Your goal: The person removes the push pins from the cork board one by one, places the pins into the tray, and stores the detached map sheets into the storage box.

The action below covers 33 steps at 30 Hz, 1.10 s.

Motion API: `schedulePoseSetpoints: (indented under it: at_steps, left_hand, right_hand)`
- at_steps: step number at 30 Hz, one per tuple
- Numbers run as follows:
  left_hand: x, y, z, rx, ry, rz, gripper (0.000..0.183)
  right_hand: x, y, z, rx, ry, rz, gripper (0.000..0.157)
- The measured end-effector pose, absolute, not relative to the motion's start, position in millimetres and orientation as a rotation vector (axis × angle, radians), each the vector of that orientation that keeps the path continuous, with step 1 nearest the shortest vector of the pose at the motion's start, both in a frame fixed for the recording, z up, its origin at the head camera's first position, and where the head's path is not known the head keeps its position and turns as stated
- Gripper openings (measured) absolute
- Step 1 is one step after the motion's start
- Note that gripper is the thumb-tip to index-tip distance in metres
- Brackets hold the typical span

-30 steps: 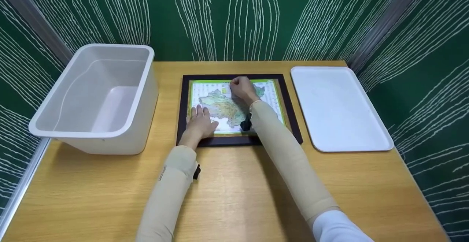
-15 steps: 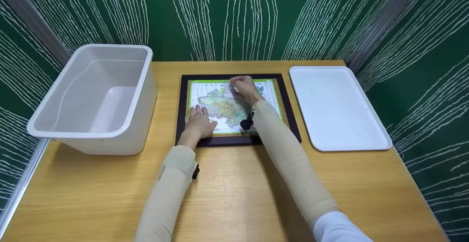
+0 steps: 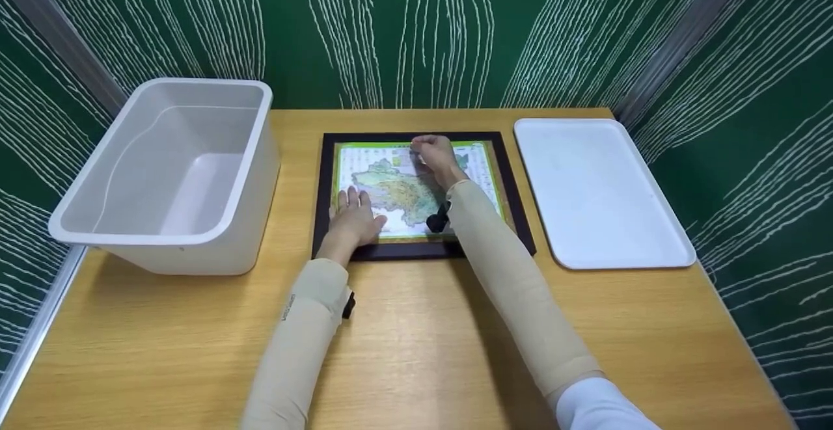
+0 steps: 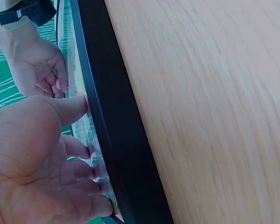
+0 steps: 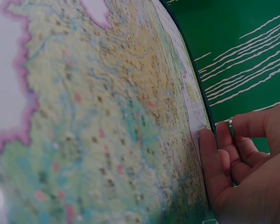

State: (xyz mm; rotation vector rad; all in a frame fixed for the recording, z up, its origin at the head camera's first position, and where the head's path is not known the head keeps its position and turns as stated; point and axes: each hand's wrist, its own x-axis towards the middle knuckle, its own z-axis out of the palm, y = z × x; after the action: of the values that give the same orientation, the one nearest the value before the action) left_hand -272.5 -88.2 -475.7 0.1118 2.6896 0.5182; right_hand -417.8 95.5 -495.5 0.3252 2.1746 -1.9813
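Observation:
A coloured paper map lies on a brown board inside a black frame, flat on the table. My left hand rests on the map's lower left part with fingers spread; in the left wrist view its fingertips touch the map beside the frame's edge. Near the map's top edge is my right hand, its lower fingers curled against the paper. In the right wrist view, its thumb and forefinger pinch a tiny shiny piece, too small to tell its kind.
A deep white plastic tub stands to the left of the frame. On the right lies a flat white tray. Green walls with white lines close off the wooden table at the back and sides.
My right hand has shifted slightly, its thumb and forefinger a little higher near the map's top edge. The left hand stays in place on the map.

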Motion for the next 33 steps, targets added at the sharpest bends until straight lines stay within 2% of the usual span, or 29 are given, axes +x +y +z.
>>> schedulePoseSetpoints:
  at_steps: [18, 33]
  left_hand:
    - [-272.2, -87.9, -477.0, 0.113, 2.685, 0.508, 0.077]
    - [-270.2, -87.9, -475.2, 0.103, 2.672, 0.483, 0.076]
  right_hand:
    - [-415.4, 99.9, -493.1, 0.306, 2.105, -2.007, 0.018]
    - [-415.1, 99.0, -495.2, 0.303, 2.111, -2.017, 0.010]
